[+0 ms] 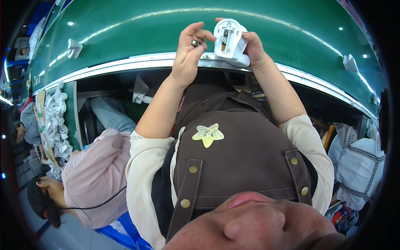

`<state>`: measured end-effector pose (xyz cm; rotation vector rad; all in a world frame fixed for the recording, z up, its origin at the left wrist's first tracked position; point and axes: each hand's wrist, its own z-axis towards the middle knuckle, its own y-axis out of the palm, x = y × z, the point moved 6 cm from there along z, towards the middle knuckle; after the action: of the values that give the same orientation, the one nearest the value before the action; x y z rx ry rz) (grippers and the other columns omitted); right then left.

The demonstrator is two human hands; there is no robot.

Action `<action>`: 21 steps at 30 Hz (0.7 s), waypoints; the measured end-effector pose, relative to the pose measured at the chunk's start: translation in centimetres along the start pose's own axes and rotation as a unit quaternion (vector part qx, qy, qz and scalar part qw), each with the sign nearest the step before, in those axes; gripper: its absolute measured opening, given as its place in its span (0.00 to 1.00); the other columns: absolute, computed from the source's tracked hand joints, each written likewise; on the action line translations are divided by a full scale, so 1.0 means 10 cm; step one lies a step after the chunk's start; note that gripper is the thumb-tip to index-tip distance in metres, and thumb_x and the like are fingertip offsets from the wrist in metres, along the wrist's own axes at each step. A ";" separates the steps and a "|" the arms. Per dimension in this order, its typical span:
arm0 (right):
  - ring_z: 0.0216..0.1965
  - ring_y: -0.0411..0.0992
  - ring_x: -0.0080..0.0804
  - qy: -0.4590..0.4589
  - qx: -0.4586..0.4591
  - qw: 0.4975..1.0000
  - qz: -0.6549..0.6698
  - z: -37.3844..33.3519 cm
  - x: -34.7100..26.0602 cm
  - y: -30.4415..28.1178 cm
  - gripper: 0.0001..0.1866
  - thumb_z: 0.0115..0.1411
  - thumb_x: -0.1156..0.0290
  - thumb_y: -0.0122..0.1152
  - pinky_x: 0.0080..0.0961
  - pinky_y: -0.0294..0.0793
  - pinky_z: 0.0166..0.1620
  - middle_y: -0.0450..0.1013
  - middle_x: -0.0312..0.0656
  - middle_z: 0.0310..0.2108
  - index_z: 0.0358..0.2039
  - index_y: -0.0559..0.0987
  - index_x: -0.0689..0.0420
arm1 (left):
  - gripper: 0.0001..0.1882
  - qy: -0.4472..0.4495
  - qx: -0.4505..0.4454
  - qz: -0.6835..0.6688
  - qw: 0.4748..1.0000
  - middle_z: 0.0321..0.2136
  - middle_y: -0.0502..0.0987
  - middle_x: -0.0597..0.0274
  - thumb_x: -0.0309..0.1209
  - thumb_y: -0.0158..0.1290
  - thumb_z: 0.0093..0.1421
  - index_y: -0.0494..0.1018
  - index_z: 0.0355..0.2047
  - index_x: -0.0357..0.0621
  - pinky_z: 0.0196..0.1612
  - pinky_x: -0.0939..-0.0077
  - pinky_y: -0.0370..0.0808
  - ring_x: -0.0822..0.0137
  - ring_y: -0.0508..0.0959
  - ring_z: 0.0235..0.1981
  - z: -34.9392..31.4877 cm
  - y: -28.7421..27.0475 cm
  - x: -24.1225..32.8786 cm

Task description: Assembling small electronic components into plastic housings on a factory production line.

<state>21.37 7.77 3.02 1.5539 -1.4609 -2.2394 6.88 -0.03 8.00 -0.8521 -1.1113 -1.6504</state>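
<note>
Above the near edge of the green bench, my right hand (255,48) grips a white plastic device (241,53) from its right side. The rounded base of the device faces up, with an oblong opening (227,39) that shows metal and copper-coloured parts inside. Just to its left is my left hand (189,54), palm turned up and fingers curled. Small shiny silver metal pieces (196,43) sit between its thumb and fingers; their exact kind is too small to tell. The left fingertips come close to the device's left side.
The green bench (137,35) has a pale metal front edge (154,59). On it, a white plastic piece (74,48) stands at left and another (350,63) at right. A co-worker in a pink top (98,177) sits to my left, beside a row of white parts (57,121).
</note>
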 end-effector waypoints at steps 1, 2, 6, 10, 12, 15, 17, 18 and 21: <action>0.46 0.76 0.36 0.007 0.000 1.000 -0.006 -0.01 0.03 -0.01 0.49 0.46 0.52 0.61 0.32 0.79 0.50 0.73 0.46 0.48 0.66 0.58 0.63 | 0.27 0.028 -0.021 0.084 0.996 0.46 0.73 0.53 0.20 0.44 0.62 0.54 0.62 0.41 0.47 0.76 0.66 0.72 0.66 0.37 -0.02 0.03 0.04; 0.46 0.76 0.36 0.007 -0.001 1.000 -0.006 -0.01 0.04 -0.01 0.49 0.46 0.52 0.61 0.32 0.79 0.50 0.73 0.46 0.48 0.66 0.58 0.63 | 0.26 0.057 -0.041 0.168 0.983 0.46 0.75 0.52 0.18 0.44 0.63 0.55 0.61 0.41 0.47 0.75 0.67 0.72 0.67 0.37 -0.03 0.07 0.09; 0.47 0.76 0.36 0.000 0.002 1.000 -0.002 0.01 0.05 -0.02 0.48 0.46 0.52 0.61 0.32 0.78 0.51 0.73 0.46 0.48 0.65 0.58 0.63 | 0.27 0.055 -0.044 0.210 0.975 0.46 0.77 0.50 0.14 0.47 0.61 0.55 0.59 0.41 0.44 0.76 0.71 0.71 0.71 0.36 -0.08 0.13 0.11; 0.48 0.75 0.37 0.006 -0.017 1.000 -0.002 0.01 0.07 0.00 0.48 0.47 0.53 0.61 0.33 0.76 0.54 0.73 0.46 0.48 0.65 0.58 0.63 | 0.25 0.041 -0.018 0.158 0.986 0.46 0.76 0.52 0.11 0.53 0.57 0.63 0.53 0.38 0.38 0.80 0.73 0.72 0.74 0.34 -0.13 0.10 0.08; 0.48 0.75 0.37 0.002 -0.012 1.000 -0.006 0.02 0.06 0.01 0.48 0.47 0.53 0.61 0.33 0.76 0.54 0.73 0.46 0.48 0.65 0.58 0.63 | 0.23 0.048 -0.015 0.178 0.983 0.46 0.76 0.53 0.11 0.54 0.56 0.67 0.51 0.37 0.38 0.81 0.73 0.72 0.74 0.35 -0.11 0.12 0.13; 0.48 0.75 0.37 -0.004 -0.008 1.000 -0.013 0.01 0.03 0.04 0.47 0.47 0.54 0.60 0.33 0.75 0.54 0.72 0.46 0.49 0.65 0.58 0.62 | 0.15 0.061 0.037 0.285 0.956 0.46 0.75 0.53 0.12 0.56 0.55 0.75 0.42 0.36 0.39 0.79 0.74 0.70 0.75 0.35 -0.08 0.16 0.28; 0.48 0.75 0.37 -0.007 -0.008 1.000 -0.016 0.01 0.03 0.06 0.47 0.47 0.54 0.60 0.33 0.75 0.53 0.72 0.47 0.49 0.65 0.58 0.62 | 0.12 0.098 0.019 0.380 0.919 0.42 0.77 0.55 0.14 0.57 0.54 0.78 0.38 0.39 0.38 0.76 0.74 0.68 0.76 0.34 -0.04 0.23 0.39; 0.48 0.74 0.37 -0.008 -0.008 1.000 -0.020 0.02 0.03 0.06 0.47 0.47 0.54 0.60 0.33 0.75 0.53 0.72 0.47 0.49 0.65 0.58 0.62 | 0.12 0.098 0.018 0.380 0.920 0.42 0.77 0.55 0.14 0.57 0.54 0.78 0.38 0.39 0.38 0.76 0.74 0.68 0.76 0.34 -0.01 0.25 0.42; 0.50 0.74 0.37 0.000 -0.017 1.000 -0.019 0.02 0.06 0.03 0.43 0.49 0.55 0.60 0.34 0.74 0.55 0.72 0.47 0.50 0.64 0.61 0.60 | 0.10 0.089 0.010 0.422 0.902 0.36 0.77 0.58 0.19 0.59 0.52 0.80 0.36 0.43 0.38 0.73 0.76 0.64 0.76 0.31 0.04 0.28 0.42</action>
<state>20.76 7.45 2.85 1.5841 -1.3965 -2.2721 8.16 -1.39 12.72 -0.9624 -0.4962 -0.9512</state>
